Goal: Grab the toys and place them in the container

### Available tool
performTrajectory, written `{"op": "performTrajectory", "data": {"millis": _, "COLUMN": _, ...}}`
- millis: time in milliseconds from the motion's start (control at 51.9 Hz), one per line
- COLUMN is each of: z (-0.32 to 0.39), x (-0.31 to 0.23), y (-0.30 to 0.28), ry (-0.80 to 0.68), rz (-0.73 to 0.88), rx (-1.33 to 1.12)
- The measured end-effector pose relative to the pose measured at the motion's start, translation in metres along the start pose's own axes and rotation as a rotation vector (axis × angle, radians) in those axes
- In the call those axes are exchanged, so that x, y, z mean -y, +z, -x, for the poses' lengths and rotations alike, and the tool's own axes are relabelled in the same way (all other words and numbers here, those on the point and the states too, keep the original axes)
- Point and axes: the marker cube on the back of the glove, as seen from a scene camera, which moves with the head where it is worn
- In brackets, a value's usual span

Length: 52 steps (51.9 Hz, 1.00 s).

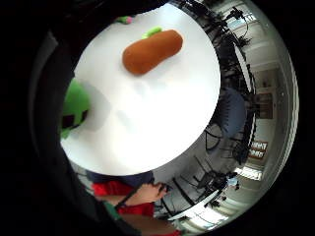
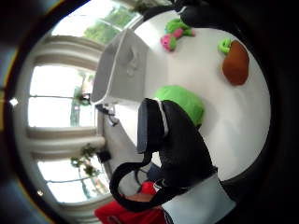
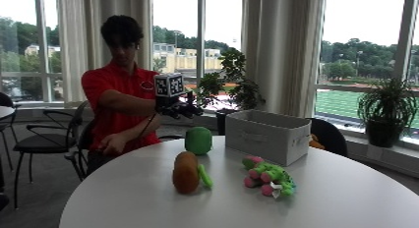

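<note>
Sitting on the round white table [image 3: 340, 198], three soft toys lie apart from one another. Green round plush [image 3: 197, 140] stands nearest the person's edge, directly under the gloved right hand [image 3: 178, 108], which hangs in the air above it with a clear gap between. Fingers [image 3: 190, 110] droop forward, loosely curled, nothing in them. Thumb-side palm view confirms it: the green plush [image 2: 183, 103] shows just past a black-gloved finger [image 2: 180, 140], not touched.

Orange carrot plush [image 3: 187, 172], with a green leafy tip, lies toward the middle of the table, near the green one but not touching. Little-finger-side view has the carrot [image 1: 152, 51] lying free on bare white tabletop, and the green plush [image 1: 75, 105] at the table's rim.

Pink-and-green plush [image 3: 267, 177] lies beside the carrot, on the side toward the container, separate from both.

White fabric container [image 3: 267, 135] stands at the far side of the table, beyond the pink-and-green toy; what is inside cannot be seen.

Person in a red shirt sits at the table's edge, right arm held out level, bare left hand [image 3: 112, 144] low by the table rim.
</note>
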Motion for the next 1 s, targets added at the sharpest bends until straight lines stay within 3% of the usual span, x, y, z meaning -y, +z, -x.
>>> {"op": "performTrajectory", "data": {"millis": 520, "z": 0.014, "x": -0.002, "y": 0.008, "ry": -0.103, "rz": -0.026, "rx": 0.021}}
{"op": "performTrajectory", "data": {"millis": 789, "z": 0.057, "x": -0.002, "y": 0.037, "ry": -0.171, "rz": 0.046, "rx": 0.014}}
{"op": "performTrajectory", "data": {"millis": 905, "z": 0.064, "x": 0.004, "y": 0.055, "ry": -0.157, "rz": 0.141, "rx": 0.021}}
{"op": "performTrajectory", "data": {"millis": 1001, "z": 0.075, "x": 0.001, "y": 0.078, "ry": -0.04, "rz": 0.213, "rx": -0.009}}
